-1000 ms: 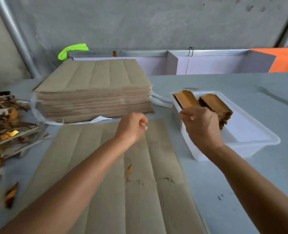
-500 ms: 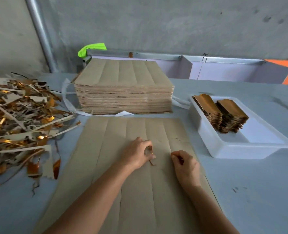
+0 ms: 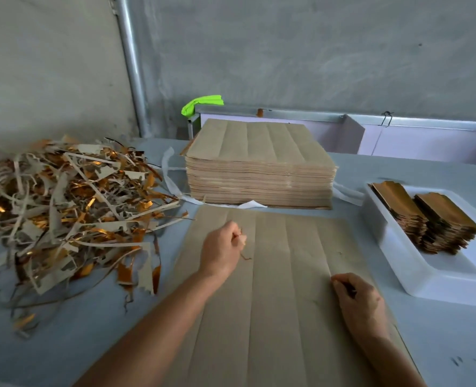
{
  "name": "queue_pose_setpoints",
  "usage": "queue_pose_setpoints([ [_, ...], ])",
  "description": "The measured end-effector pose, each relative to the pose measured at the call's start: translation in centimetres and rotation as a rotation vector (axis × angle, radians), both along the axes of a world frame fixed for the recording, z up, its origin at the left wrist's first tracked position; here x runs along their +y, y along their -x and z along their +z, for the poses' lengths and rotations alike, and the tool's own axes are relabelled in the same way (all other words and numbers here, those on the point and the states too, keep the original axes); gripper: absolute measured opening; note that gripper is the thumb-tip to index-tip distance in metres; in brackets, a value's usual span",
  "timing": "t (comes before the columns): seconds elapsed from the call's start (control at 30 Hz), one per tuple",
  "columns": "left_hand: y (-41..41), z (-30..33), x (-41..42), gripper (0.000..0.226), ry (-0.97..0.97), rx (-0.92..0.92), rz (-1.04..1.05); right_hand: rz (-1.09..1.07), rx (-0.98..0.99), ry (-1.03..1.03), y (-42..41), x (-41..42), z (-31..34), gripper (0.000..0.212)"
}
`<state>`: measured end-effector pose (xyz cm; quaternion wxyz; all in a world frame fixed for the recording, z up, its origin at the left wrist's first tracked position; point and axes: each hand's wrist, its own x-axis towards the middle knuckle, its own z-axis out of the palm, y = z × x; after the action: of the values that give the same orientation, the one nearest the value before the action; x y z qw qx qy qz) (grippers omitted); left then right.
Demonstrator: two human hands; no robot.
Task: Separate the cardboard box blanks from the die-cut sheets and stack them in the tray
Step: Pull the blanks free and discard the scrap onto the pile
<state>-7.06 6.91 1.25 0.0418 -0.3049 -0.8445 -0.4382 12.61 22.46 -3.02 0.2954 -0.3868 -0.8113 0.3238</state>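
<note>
A brown die-cut sheet [image 3: 281,289] lies flat on the table in front of me. My left hand [image 3: 222,250] is over its upper left part, fingers curled round thin scrap slivers [image 3: 244,254] that dangle from it. My right hand [image 3: 361,301] rests on the sheet's right edge with curled fingers; whether it pinches anything I cannot tell. Behind the sheet stands a thick stack of die-cut sheets [image 3: 259,163]. At the right, a white tray [image 3: 415,277] holds two stacks of gold-faced box blanks [image 3: 426,219].
A big heap of grey and gold offcut strips [image 3: 63,208] covers the table's left side. White strapping [image 3: 172,180] lies round the sheet stack. A steel pipe [image 3: 132,65] runs up the concrete wall. A green cloth [image 3: 202,103] lies on a rail behind.
The view swung left, so the scrap heap now shows fully. My right hand came from the tray down to the sheet's right edge. My left hand picked up slivers and moved left.
</note>
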Motion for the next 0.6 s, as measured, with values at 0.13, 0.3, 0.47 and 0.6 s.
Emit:
queue_pose_setpoints([
  [0.13, 5.7, 3.0, -4.9, 0.015, 0.083, 0.091, 0.212, 0.001, -0.003, 0.009, 0.1, -0.1, 0.2, 0.011],
  [0.3, 11.2, 6.4, -10.9, 0.013, 0.124, 0.227, 0.422, 0.000, -0.016, 0.002, 0.1, -0.1, 0.3, 0.011],
  [0.47, 15.3, 9.0, -16.4, 0.013, 0.435, 0.346, 0.661, -0.017, -0.015, 0.005, 0.1, -0.2, 0.3, 0.014],
  [0.6, 16.3, 10.1, -17.1, 0.054, 0.863, 0.121, 0.726, 0.000, -0.014, 0.020, 0.2, -0.2, 0.6, 0.016],
])
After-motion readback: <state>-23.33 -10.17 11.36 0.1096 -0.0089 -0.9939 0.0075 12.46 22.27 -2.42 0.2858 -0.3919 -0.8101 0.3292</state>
